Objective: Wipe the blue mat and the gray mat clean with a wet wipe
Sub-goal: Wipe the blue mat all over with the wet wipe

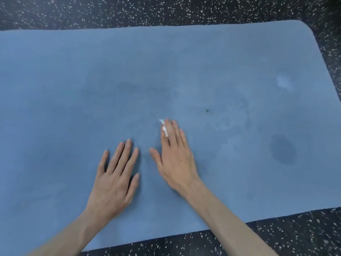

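Right hand presses a wet wipe flat-fingered mid blue mat on the floor; left hand rests flat, released. Smudges remain; gray mat unseen, likely still undone.

left hand and right hand — fingers flat

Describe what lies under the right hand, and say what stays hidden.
Under the right hand a white wet wipe shows only beside the fingers, pressed onto the blue mat. The rest of it is covered.
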